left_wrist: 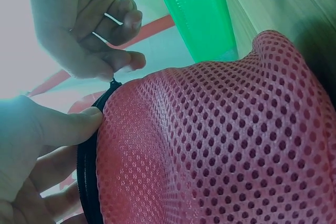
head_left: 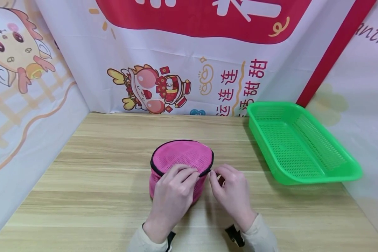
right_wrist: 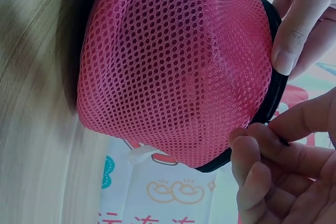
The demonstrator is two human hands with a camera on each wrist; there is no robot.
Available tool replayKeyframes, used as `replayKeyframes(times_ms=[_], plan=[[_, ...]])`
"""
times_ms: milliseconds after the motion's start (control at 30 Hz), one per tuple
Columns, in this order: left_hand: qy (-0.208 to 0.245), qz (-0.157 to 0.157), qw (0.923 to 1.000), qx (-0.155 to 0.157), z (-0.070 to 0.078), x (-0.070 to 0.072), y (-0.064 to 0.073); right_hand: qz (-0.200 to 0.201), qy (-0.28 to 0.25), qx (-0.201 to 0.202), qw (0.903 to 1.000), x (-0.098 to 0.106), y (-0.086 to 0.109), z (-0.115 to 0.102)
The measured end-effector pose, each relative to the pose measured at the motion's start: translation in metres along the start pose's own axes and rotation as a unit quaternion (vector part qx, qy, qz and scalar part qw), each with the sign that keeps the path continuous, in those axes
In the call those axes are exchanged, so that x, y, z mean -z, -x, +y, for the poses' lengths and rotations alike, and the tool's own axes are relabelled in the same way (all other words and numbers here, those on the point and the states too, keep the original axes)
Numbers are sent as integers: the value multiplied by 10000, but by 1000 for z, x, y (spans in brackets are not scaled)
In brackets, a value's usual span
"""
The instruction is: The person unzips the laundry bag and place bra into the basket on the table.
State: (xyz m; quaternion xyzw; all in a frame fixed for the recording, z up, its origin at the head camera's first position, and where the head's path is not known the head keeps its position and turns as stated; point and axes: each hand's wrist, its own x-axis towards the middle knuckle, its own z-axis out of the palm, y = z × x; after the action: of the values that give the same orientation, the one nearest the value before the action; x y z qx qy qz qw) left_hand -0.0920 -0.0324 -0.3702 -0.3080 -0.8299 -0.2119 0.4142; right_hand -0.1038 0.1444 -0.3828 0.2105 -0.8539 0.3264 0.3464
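A round pink mesh bag (head_left: 181,154) with a black zipper band (left_wrist: 89,166) around its top stands upright on the table. My left hand (head_left: 174,192) pinches that band at the bag's near side, its thumb on the mesh side of the rim in both wrist views. Just to the right, my right hand (head_left: 231,189) pinches the small zipper pull (left_wrist: 113,82) between thumb and index finger. In the right wrist view the zipper teeth show between the two hands, and the mesh side wall bulges a little. The pull itself is mostly hidden by the fingertips there.
A green plastic basket (head_left: 327,168) with perforated walls sits at the right of the wooden table (head_left: 91,196). Behind the table hangs a printed cloth (head_left: 113,49), with more printed cloth along both sides.
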Motion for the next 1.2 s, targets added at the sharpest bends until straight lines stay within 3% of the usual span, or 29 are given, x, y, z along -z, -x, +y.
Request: replayKeyframes(times_ms=[233,533,1200], plan=[[56,-42,9999,141,3,1,0,-165,-500,228,9984,-1,0,-3],[22,-5,10000,65,4,0,0,-286,-911,514,9941,-3,1,-9],[-46,8,10000,-11,3,0,0,-324,-1106,738,9906,-3,2,-8]])
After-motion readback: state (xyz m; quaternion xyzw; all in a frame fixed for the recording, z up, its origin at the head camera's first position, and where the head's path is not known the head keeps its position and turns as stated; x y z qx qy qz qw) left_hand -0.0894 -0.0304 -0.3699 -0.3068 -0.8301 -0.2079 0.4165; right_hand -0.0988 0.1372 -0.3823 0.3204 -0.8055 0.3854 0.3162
